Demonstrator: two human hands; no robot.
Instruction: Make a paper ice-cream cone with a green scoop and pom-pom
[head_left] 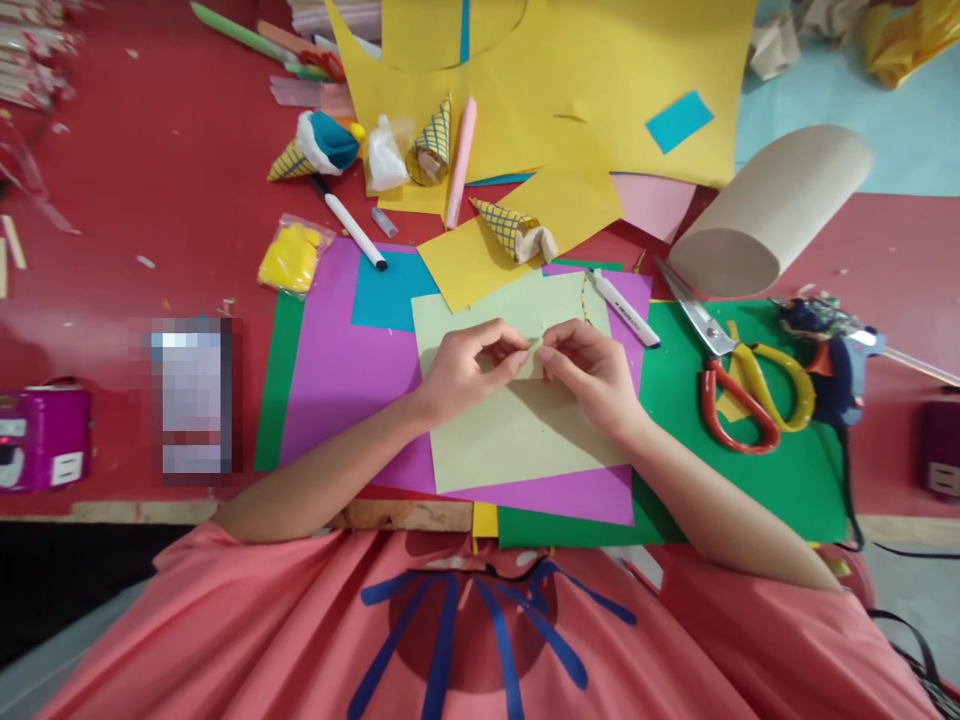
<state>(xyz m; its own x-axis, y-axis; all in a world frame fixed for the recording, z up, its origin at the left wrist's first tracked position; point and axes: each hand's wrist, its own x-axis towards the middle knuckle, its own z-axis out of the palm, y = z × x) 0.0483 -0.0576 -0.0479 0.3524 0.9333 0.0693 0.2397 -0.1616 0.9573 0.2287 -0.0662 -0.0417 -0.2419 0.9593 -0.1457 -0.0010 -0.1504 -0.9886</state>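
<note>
Over the pale sheet (517,445), we pinch a tiny pale bit (535,343), too small to name, with the fingers of our left hand (472,367) and right hand (592,372), maybe to keep it steady. Our marker (624,309) lies across the sheet's top right corner and our scissors (739,365) right of it, probably to stay handy.

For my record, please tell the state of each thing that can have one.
Left grip, pinched, contents unclear
Right grip, pinched, contents unclear
Pale sheet, flat
Scissors, blades look shut
Glue gun, power unclear
Tube, lying on its side
Left cone, lying, filled
Upper cone, mouth showing
Lower cone, lying, crumpled paper at mouth
Left pen, cap unclear
Right pen, cap unclear
Yellow bag, filled
</note>
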